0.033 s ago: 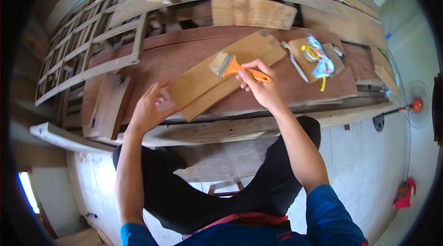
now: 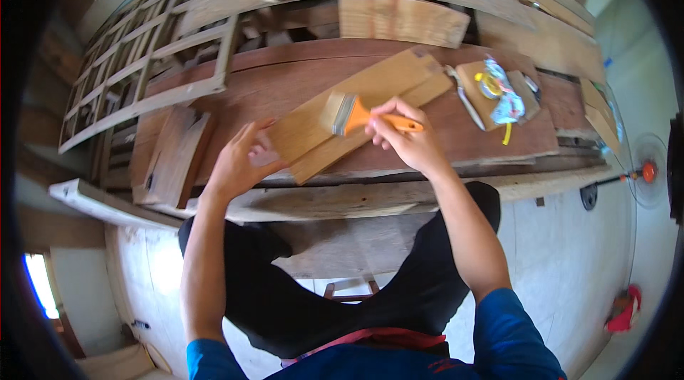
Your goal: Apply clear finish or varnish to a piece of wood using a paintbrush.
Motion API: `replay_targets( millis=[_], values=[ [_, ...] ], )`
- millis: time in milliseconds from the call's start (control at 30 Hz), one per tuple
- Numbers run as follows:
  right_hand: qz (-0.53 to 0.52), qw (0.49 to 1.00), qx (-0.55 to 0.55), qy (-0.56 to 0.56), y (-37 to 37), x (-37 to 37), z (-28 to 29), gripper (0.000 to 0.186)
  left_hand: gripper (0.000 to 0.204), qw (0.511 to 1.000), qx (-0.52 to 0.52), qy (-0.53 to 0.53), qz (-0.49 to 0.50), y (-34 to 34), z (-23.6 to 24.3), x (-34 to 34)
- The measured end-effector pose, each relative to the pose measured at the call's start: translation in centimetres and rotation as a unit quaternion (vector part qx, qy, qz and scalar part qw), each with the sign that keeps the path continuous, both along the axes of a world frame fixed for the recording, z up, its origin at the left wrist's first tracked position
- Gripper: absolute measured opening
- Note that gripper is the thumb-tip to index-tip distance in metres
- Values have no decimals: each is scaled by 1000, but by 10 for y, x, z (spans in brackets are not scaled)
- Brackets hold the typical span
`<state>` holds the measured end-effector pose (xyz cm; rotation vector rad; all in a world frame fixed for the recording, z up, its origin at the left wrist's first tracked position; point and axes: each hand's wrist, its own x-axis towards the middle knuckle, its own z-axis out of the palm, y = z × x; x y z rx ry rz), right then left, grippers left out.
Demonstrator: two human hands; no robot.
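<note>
A light brown wooden board (image 2: pixel 385 75) lies slantwise on the reddish-brown bench top. A lower strip shows along its near edge; whether it is a separate piece I cannot tell. My right hand (image 2: pixel 406 134) grips the orange handle of a flat paintbrush (image 2: pixel 347 115), and the pale bristles rest on or just over the board's left part. At the board's left end is my left hand (image 2: pixel 242 159), thumb and fingers spread around the corner, nothing held in it. The fingertips are at the board's edge; firm contact cannot be made out.
Right of the board are a white-handled tool (image 2: pixel 467 98), a yellow tape measure (image 2: pixel 488 85) and a crumpled blue-white packet (image 2: pixel 507 102). A wooden lattice frame (image 2: pixel 178 88) and a dark wood block (image 2: pixel 174 159) stand left. Behind lies a pale plank (image 2: pixel 402 20). A fan (image 2: pixel 647 172) stands right.
The brush in my right hand has moved toward the board's left end. My left hand stays by that end, and the whole view has shifted slightly.
</note>
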<state>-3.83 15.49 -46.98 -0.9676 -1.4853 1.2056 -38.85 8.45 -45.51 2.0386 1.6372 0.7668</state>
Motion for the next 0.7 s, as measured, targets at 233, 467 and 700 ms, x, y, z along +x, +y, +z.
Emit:
replay_targets(
  millis=[233, 467, 700],
  values=[
    [-35, 998, -50, -31, 11, 1, 19, 21, 90, 998, -28, 48, 25, -8, 5, -9],
    [225, 971, -35, -77, -13, -33, 7, 15, 91, 997, -43, 54, 41, -14, 5, -22],
    [-72, 995, -48, -43, 0, -3, 7, 22, 86, 998, -21, 54, 27, -7, 6, -9]
  ],
)
